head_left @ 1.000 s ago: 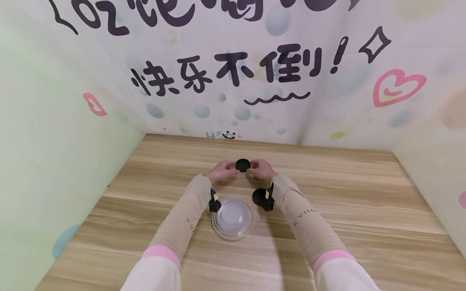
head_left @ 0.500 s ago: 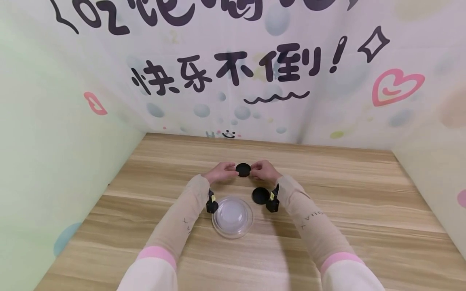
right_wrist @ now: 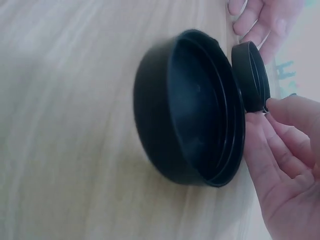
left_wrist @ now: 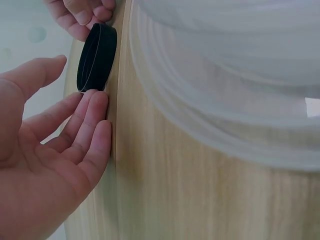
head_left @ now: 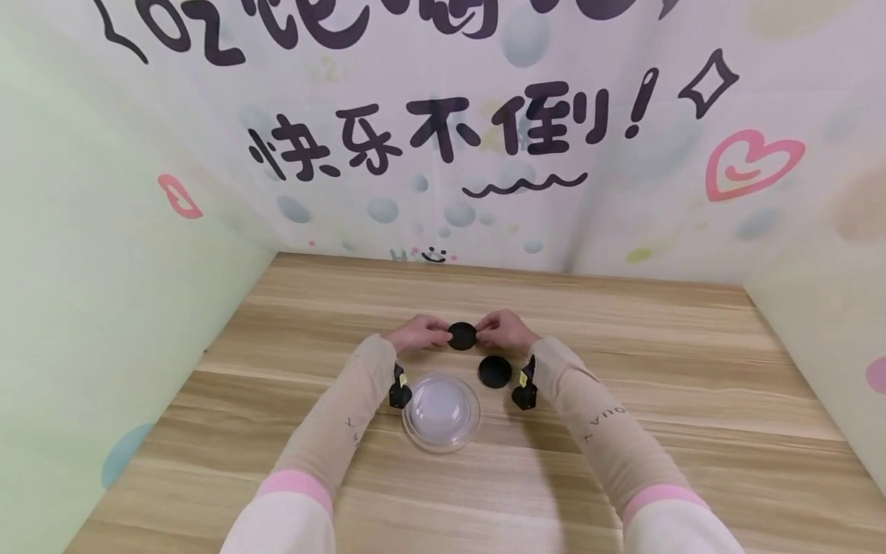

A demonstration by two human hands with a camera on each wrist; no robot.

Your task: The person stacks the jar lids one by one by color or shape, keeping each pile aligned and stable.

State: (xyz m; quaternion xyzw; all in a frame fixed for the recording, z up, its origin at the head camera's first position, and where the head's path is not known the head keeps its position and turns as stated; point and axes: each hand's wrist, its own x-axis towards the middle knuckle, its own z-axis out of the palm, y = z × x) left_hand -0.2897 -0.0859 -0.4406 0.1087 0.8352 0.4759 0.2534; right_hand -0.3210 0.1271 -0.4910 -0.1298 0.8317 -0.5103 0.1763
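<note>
A small black screw lid (head_left: 462,336) is at the back middle of the table, between my two hands. My left hand (head_left: 419,332) touches its left edge with fairly straight fingertips (left_wrist: 97,97), the thumb standing apart from the rim. On the other side my right hand (head_left: 507,331) pinches the rim between thumb and fingers, as the right wrist view shows. A second black lid (right_wrist: 190,110) lies hollow side up just in front of the right hand, its inner ridges visible. Nearer to me sits a clear round plastic container (head_left: 441,413), large in the left wrist view.
The wood-grain table (head_left: 277,400) carries these things. A printed cloth wall (head_left: 443,223) rises at its far edge, with pale side panels left and right. Wrist cameras hang under both forearms, the right one (head_left: 525,394) close to the second lid.
The held lid has come toward me, and both hands with it. My right forearm has swung outward to the right, uncovering the second lid. The container and second lid stay in place.
</note>
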